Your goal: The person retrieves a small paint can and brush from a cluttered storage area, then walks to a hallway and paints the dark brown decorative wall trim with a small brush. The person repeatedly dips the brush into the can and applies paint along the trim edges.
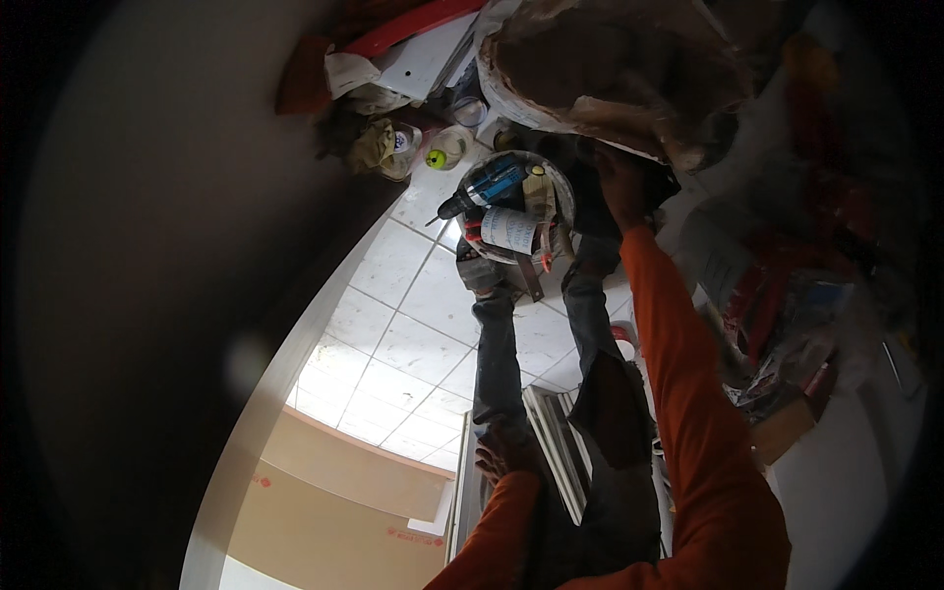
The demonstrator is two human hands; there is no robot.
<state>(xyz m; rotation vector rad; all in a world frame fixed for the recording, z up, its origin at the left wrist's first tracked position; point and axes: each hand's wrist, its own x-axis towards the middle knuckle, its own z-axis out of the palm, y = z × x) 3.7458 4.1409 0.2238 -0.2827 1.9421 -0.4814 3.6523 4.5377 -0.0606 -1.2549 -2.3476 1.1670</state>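
2 orange sleeves [678,344] are worn. Nearest, the left hand [503,454] is rested, fingers spread, on a dark trouser leg [495,359]. Beyond, a blue-and-black cordless drill [500,180] is held in a round bucket [567,189]. Farthest, a large, whitish, brown-lined open bag [499,90] is met at its near edge by the right hand [618,179]; whether it is pinched cannot be told.

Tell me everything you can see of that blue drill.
The drill is blue and black, its body plastic-looking, with a dark chuck and a thin bit fitted. It lies among other things in the round bucket, bit pointing past the rim toward the picture's lower left. Its handle is unclear. Neither left hand nor right hand touches it.
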